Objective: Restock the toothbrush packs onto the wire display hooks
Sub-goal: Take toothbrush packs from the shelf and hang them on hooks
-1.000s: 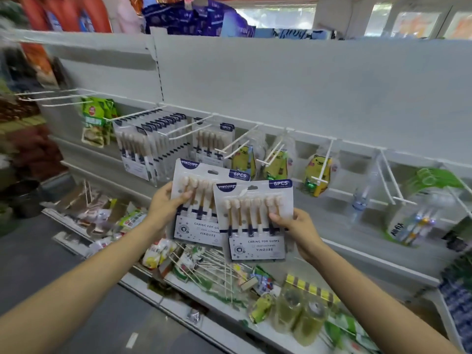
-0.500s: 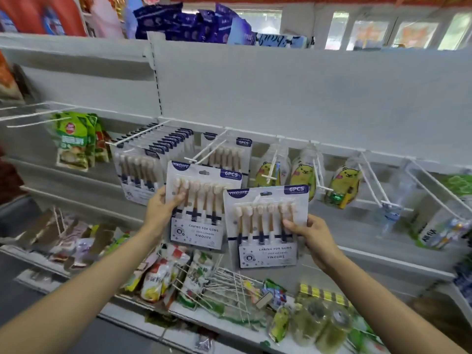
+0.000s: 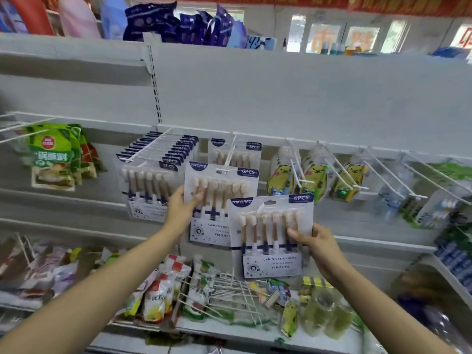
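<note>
White toothbrush packs [image 3: 270, 236] upright, seemingly pinched by both hands [image 3: 182, 212].

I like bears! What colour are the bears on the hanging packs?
Yellow bears, clearest in the head view.

green foil snack pouches [image 3: 52, 155] hang at left of frame. yellow bear-print clear packs [image 3: 315, 178] hang right of centre. dark purple plastic bags [image 3: 178, 25] sit on the top shelf. red-and-white sachets [image 3: 159, 292] lie at lower centre.
</note>
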